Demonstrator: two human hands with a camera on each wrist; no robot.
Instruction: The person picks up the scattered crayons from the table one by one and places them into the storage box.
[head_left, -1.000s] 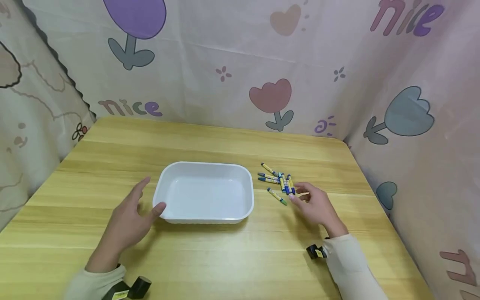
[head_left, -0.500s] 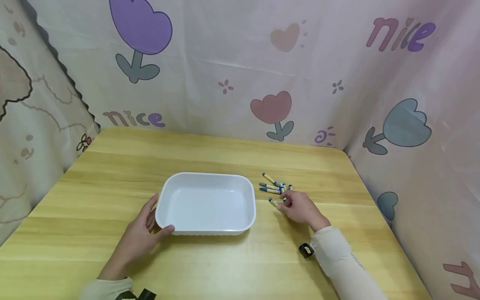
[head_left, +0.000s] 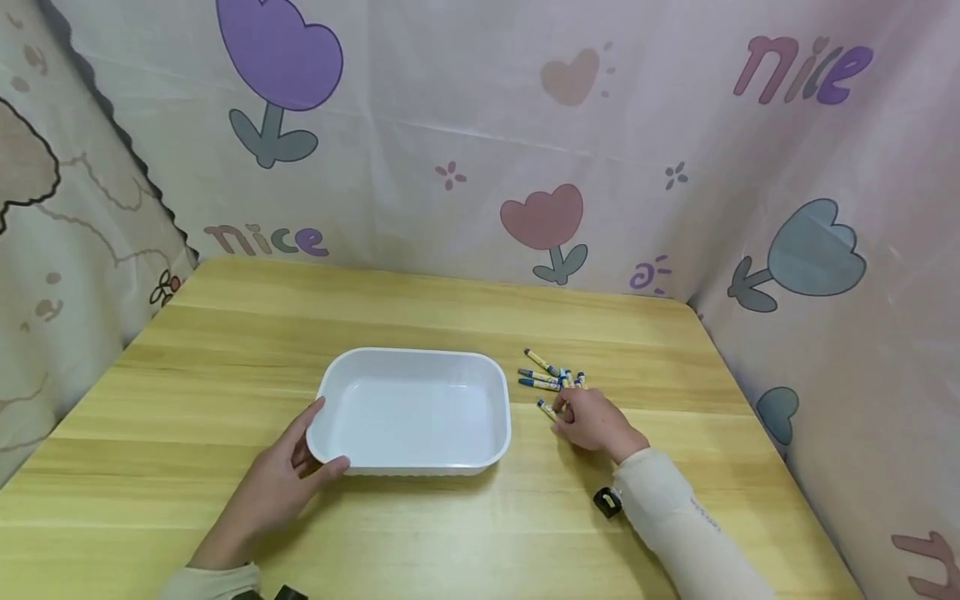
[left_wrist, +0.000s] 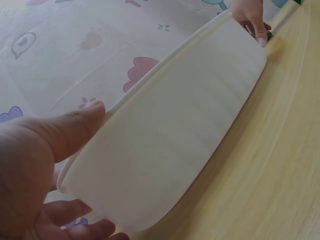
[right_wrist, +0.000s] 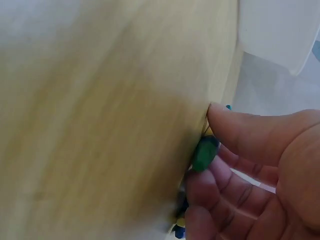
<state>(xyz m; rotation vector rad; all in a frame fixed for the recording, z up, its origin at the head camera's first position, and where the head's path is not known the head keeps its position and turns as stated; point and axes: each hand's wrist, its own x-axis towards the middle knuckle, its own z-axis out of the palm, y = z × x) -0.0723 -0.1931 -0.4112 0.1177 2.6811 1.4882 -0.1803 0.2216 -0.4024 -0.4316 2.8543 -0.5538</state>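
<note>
A white plastic tray (head_left: 408, 412) sits mid-table with nothing inside. My left hand (head_left: 309, 450) grips its near-left corner, thumb on the front wall and fingers along the left side. The left wrist view shows the thumb (left_wrist: 65, 135) against the tray's wall (left_wrist: 175, 145). Right of the tray lies a small pile of crayons (head_left: 546, 371). My right hand (head_left: 564, 414) rests at the pile's near edge. In the right wrist view its thumb (right_wrist: 260, 132) and fingers pinch a green-tipped crayon (right_wrist: 203, 154) against the table. The hand hides part of the pile.
The wooden table (head_left: 480, 533) is enclosed at the back and both sides by a tulip-patterned cloth (head_left: 480, 150). Bare wood lies in front of the tray and along the far edge. The table's right edge (head_left: 757, 417) is close to the crayons.
My left hand moved in from beside the tray and took hold of its corner. My right hand slid left onto the crayons and its fingers closed on one.
</note>
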